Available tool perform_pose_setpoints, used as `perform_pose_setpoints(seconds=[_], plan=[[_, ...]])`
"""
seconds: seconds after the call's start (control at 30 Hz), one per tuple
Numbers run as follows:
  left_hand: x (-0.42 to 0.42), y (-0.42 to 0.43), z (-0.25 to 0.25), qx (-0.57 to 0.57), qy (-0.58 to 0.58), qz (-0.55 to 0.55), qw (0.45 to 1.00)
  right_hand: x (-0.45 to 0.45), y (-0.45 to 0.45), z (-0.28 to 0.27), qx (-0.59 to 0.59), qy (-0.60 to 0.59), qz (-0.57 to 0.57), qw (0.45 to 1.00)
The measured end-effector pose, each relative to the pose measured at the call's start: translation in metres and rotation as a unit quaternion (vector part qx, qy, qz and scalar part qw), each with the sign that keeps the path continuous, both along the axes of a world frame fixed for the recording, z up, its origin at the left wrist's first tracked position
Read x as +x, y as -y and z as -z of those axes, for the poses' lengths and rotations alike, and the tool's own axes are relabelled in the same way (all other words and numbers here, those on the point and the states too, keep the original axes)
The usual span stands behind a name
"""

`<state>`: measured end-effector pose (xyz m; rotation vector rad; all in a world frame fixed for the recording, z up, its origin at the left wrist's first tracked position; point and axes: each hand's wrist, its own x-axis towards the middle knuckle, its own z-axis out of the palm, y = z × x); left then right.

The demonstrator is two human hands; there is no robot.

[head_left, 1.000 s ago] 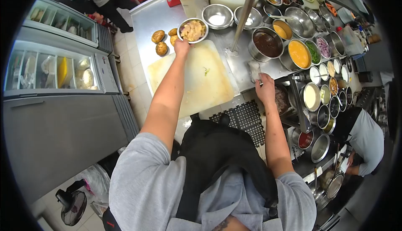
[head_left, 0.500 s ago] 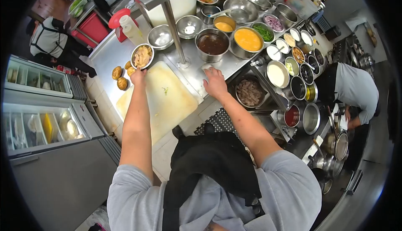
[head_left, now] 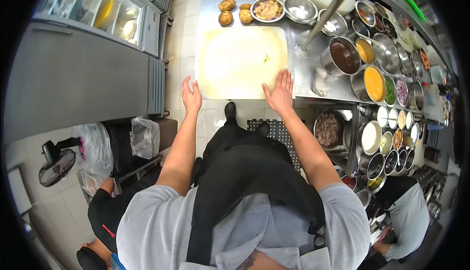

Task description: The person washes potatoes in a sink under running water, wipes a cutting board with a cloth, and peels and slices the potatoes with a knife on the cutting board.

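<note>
A pale cutting board (head_left: 235, 67) lies on the steel counter in front of me, with a small green scrap (head_left: 267, 59) on it. My left hand (head_left: 192, 95) is open beside the board's left near corner, fingers up and apart from the thumb, holding nothing. Flat at the right near corner rests my right hand (head_left: 280, 92), open, its fingers along the board's edge. Behind the board stands a steel bowl of pale meat pieces (head_left: 268, 10), and several brown-skinned potatoes (head_left: 226, 17) sit to its left. A crumpled white cloth (head_left: 320, 81) lies right of my right hand.
A steel post (head_left: 323, 20) rises from the counter. Pots of brown sauce (head_left: 344, 57) and orange sauce (head_left: 374, 83) stand to the right. Below is a pan of cooked meat (head_left: 329, 129). Co-workers are at lower left and lower right; a fridge (head_left: 83, 69) stands left.
My left hand has let go of the meat bowl and come back to the board's left side. My right hand has moved to its right edge. The view has turned; a white cloth now shows.
</note>
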<state>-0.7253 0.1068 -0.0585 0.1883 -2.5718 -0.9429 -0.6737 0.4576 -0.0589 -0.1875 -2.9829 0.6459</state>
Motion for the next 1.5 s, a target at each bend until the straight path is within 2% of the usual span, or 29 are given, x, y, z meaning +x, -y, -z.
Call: perform_pose_setpoints(seconds=[0.07,0.1,0.17,0.23,0.3,0.37,0.4,0.47,0.5,0.63,0.73,0.83,0.9,0.93,0.97,1.0,1.03,1.07,1.1,1.13,1.17,1.2,1.23,1.27,1.3,1.33,1.4,1.47,1.5], plan=[[0.010,0.010,0.008,0.124,0.092,0.025,0.988,-0.039,0.012,0.002,0.034,0.002,0.020,0.999],[0.016,0.010,0.008,0.125,0.090,0.018,0.988,-0.058,0.020,0.000,0.068,0.005,0.048,0.997],[0.025,-0.002,0.008,0.088,0.117,0.063,0.987,-0.087,0.037,-0.008,0.073,0.019,0.048,0.996],[0.027,-0.004,0.013,0.085,0.106,0.057,0.989,-0.106,0.059,-0.011,0.063,0.044,0.047,0.996],[0.025,0.000,0.012,0.145,0.116,0.050,0.981,-0.109,0.088,-0.006,0.079,0.038,0.012,0.996],[0.026,0.001,0.006,0.155,0.128,0.053,0.978,-0.106,0.117,0.001,0.032,0.018,-0.173,0.984],[0.025,0.003,0.006,0.161,0.139,0.058,0.975,-0.106,0.126,-0.001,0.036,0.017,-0.177,0.983],[0.024,0.008,0.007,0.171,0.141,0.063,0.973,-0.107,0.142,-0.005,-0.072,-0.001,-0.313,0.947],[0.022,0.011,0.008,0.178,0.145,0.073,0.971,-0.119,0.142,-0.008,-0.070,-0.002,-0.317,0.946],[0.024,0.014,0.003,0.167,0.152,0.075,0.971,-0.212,0.112,0.002,-0.037,-0.036,-0.210,0.976],[0.020,0.012,-0.008,0.169,0.213,0.066,0.960,-0.250,0.107,0.002,0.014,-0.024,-0.214,0.976],[0.026,0.014,-0.013,0.182,0.218,0.076,0.956,-0.225,0.135,0.005,0.076,-0.038,-0.249,0.965],[0.024,0.011,-0.020,0.161,0.228,0.084,0.957,-0.184,0.137,-0.005,0.040,-0.010,-0.284,0.958],[0.025,0.010,-0.014,0.164,0.227,0.084,0.956,-0.160,0.133,-0.011,-0.020,-0.041,-0.323,0.945],[0.026,0.011,-0.002,0.132,0.151,0.090,0.976,-0.143,0.131,-0.016,-0.082,-0.073,-0.360,0.927],[0.027,0.012,0.008,0.098,0.075,0.095,0.988,-0.133,0.115,-0.011,-0.099,-0.092,-0.305,0.943],[0.031,0.010,0.012,0.098,0.074,0.091,0.988,-0.123,0.091,-0.002,-0.116,-0.110,-0.250,0.955],[0.033,0.007,0.014,0.053,0.043,0.055,0.996,-0.113,0.075,-0.014,-0.132,-0.110,-0.101,0.980],[0.033,0.004,0.016,0.007,0.013,0.017,1.000,-0.100,0.047,-0.023,-0.064,-0.128,-0.008,0.990],[0.032,0.002,0.020,0.007,0.011,0.009,1.000,-0.092,0.010,-0.012,0.040,-0.171,0.020,0.984],[0.031,0.000,0.025,0.007,0.043,0.000,0.999,-0.086,-0.015,-0.019,-0.017,-0.088,0.087,0.992],[0.033,0.003,0.030,0.006,0.078,-0.017,0.997,-0.084,-0.036,0.007,0.048,-0.075,0.142,0.986],[0.032,0.004,0.039,0.023,0.074,-0.021,0.997,-0.090,-0.051,0.020,0.062,-0.010,0.114,0.992],[0.029,0.003,0.044,0.034,0.066,-0.035,0.997,-0.099,-0.058,0.031,0.031,-0.018,0.064,0.997],[0.028,-0.001,0.040,0.075,0.064,-0.056,0.994,-0.114,-0.069,0.064,0.066,-0.004,0.032,0.997],[0.027,-0.002,0.047,0.093,0.038,-0.061,0.993,-0.104,-0.045,0.023,0.058,-0.028,0.031,0.997],[0.030,0.000,0.038,0.127,0.047,-0.080,0.987,-0.109,-0.035,0.021,0.042,0.057,0.147,0.987],[0.040,0.002,0.025,0.146,0.051,-0.124,0.980,-0.101,-0.024,0.007,0.018,0.152,0.145,0.978],[0.043,0.005,0.022,0.182,0.071,-0.135,0.972,-0.098,-0.029,0.025,0.037,0.148,0.126,0.980]])
